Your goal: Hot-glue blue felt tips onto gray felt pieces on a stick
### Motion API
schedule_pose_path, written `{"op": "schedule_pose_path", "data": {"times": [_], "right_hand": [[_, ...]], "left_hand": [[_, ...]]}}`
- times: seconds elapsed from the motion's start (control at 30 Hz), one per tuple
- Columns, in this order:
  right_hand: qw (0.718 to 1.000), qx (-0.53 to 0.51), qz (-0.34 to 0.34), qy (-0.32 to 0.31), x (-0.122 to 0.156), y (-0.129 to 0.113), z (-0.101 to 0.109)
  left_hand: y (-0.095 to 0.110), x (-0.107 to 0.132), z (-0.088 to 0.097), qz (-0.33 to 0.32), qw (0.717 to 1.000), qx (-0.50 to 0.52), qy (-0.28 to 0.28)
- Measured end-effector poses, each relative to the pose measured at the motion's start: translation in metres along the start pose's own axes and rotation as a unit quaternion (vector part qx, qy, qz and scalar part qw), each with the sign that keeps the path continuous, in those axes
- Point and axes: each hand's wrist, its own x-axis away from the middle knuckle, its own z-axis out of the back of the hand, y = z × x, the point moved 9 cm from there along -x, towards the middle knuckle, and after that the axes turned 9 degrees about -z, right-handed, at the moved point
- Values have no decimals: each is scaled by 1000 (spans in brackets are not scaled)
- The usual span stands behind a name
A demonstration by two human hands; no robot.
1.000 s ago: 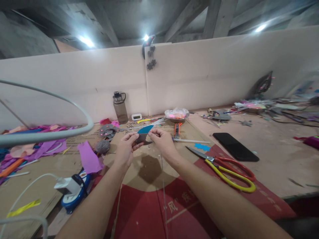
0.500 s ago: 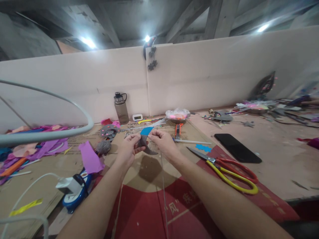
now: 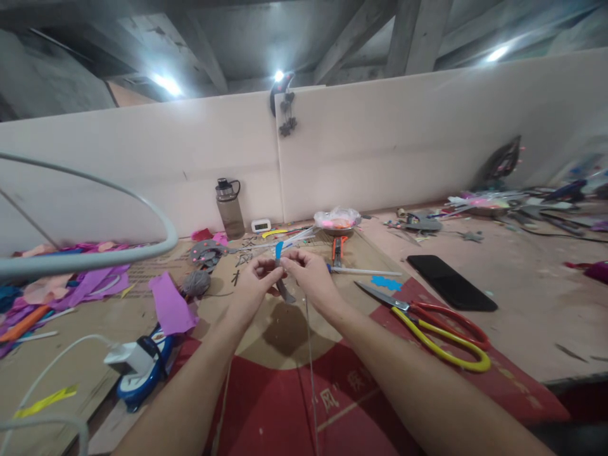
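Observation:
My left hand (image 3: 254,285) and my right hand (image 3: 308,275) meet above the cardboard-covered bench, fingers pinched together on a small blue and grey felt piece (image 3: 280,263). The piece is seen almost edge-on, its blue tip up and its grey end hanging below my fingers. A thin thread (image 3: 310,354) runs down from my right hand toward me. Red and yellow scissors (image 3: 427,320) lie on the bench to the right of my right forearm.
A black phone (image 3: 451,282), a water bottle (image 3: 229,208), a bowl of pink bits (image 3: 337,221), an orange utility knife (image 3: 337,248), a ball of grey yarn (image 3: 194,283), purple felt (image 3: 170,305) and a white charger (image 3: 130,358) lie around. A white partition (image 3: 380,139) backs the bench.
Both hands have turned the felt piece from flat-on to nearly edge-on, and the fingers have closed in tighter around it. Nothing else on the bench moved.

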Motion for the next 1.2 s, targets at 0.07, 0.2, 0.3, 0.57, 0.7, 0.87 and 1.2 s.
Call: {"op": "schedule_pose_path", "data": {"times": [0.07,0.2,0.3,0.57,0.7,0.87,1.2], "right_hand": [[1000,22,20,0,0,-2,0],[994,96,51,11,1,-4,-2],[990,119,73,14,5,-8,-5],[965,209,149,44,14,-26,-3],[947,256,188,51,17,-30,-5],[939,281,192,47,20,-29,-7],[934,303,185,47,19,-28,-6]], "left_hand": [[1,0,0,-5,1000,-30,-5],[-1,-2,0,-8,997,-75,-4],[0,-5,3,-42,996,-75,23],[17,0,6,-60,973,-221,19],[26,0,5,-75,970,-230,5],[16,-1,6,-28,982,-188,-2],[-8,1,2,67,996,41,35]]}}
